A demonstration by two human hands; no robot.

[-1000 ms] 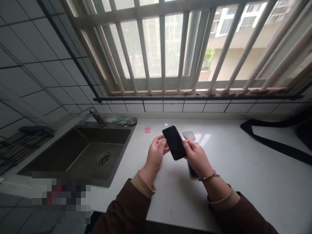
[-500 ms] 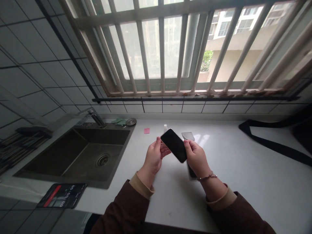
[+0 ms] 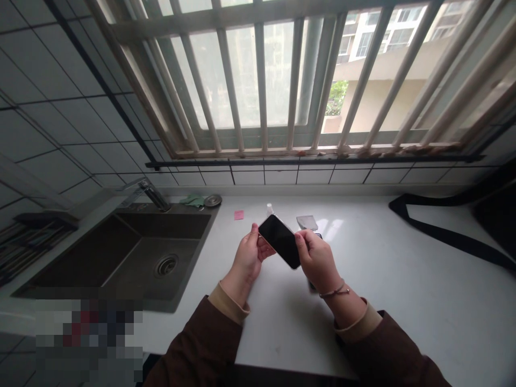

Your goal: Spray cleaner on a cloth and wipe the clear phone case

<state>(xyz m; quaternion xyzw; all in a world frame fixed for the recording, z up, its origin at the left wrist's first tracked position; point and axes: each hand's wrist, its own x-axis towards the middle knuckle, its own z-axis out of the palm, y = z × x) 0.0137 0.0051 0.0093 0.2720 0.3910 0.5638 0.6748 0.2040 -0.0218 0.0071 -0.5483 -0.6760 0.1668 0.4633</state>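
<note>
While the phone [image 3: 279,241] hangs in the air above the white counter [image 3: 403,279], both hands have it: the left hand [image 3: 248,258] pinches its near-left end, fingers curled closed around the edge with the thumb up along the side, and the right hand [image 3: 316,260] clamps its lower right end, fingers wrapped shut over the edge. The dark screen faces up and the phone lies tilted, its far end angled toward the window bars [image 3: 262,80]. Under the right hand a dark object [image 3: 312,285] lies on the counter, mostly hidden, so what it is cannot be told. Just beyond the phone sit a small grey square [image 3: 307,222], a little white bottle [image 3: 269,208] and a pink sticky note [image 3: 239,215]. Off to the left is the dark sink [image 3: 121,252] with its tap [image 3: 151,193]; a black strap [image 3: 447,234] trails across the counter on the right.
</note>
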